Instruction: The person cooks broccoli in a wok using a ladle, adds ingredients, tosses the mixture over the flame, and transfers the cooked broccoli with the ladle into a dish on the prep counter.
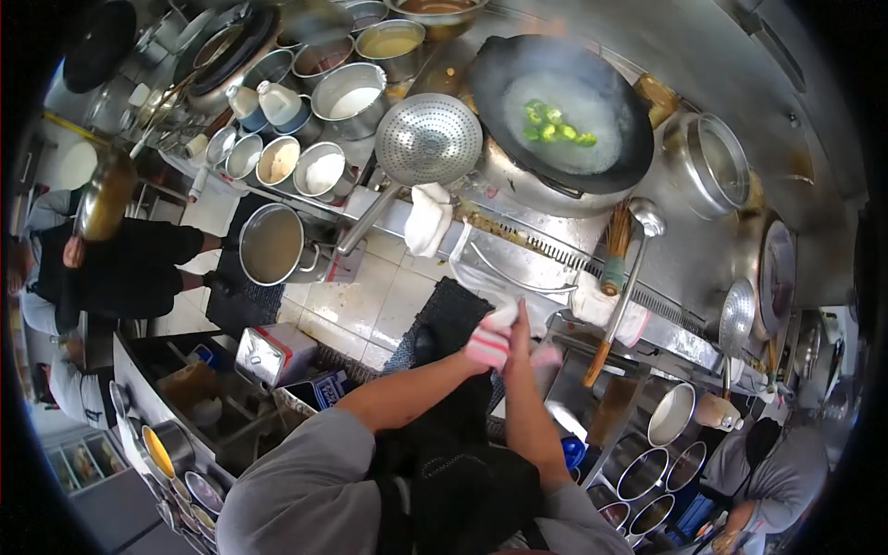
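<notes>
My left hand [490,345] is closed around a white cloth [487,350] with red stripes, which hides most of its fingers. Pressed up against the cloth from the other side is my right hand [523,330], seen edge-on with its fingers stretched out. Both hands are held close together in front of the stove's edge and are slightly blurred. Beyond them a black wok [490,92] sits on the stove, with bright green vegetables [553,125] in steaming liquid. A ladle [631,268] with a wooden handle and a bamboo brush [617,242] lie right of my hands.
A perforated strainer [428,139] rests left of the wok, near several metal pots of ingredients. A large pot [271,243] of cloudy liquid stands to the left. One co-worker [120,264] holds a pan at the left; another person [772,472] is at the lower right.
</notes>
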